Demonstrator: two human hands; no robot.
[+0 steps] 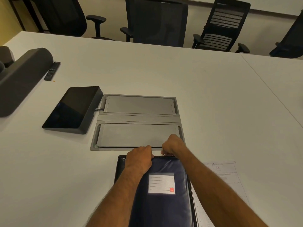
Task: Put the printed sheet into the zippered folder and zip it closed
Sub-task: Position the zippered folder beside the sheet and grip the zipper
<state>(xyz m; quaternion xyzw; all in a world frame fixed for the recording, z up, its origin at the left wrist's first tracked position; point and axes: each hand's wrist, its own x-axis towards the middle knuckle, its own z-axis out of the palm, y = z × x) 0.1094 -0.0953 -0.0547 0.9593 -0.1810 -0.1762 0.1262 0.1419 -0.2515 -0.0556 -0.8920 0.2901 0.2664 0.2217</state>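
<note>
Here, your two hands meet at the far edge of the zippered folder (164,199), which lies on the white table (213,104) at 6 o'clock in view. Your left hand (139,158) presses down on that top edge. Your right hand (173,145), just beside it, is curled closed, pinching something small at the zip line; the pull itself is hidden. A white label (161,184) sits on the navy cover. The printed sheet (227,177) lies flat at 4 o'clock, tucked partly under the folder's right edge. Grey cable hatch (139,122) at 12; dark touch panel (72,108) at 10.
</note>
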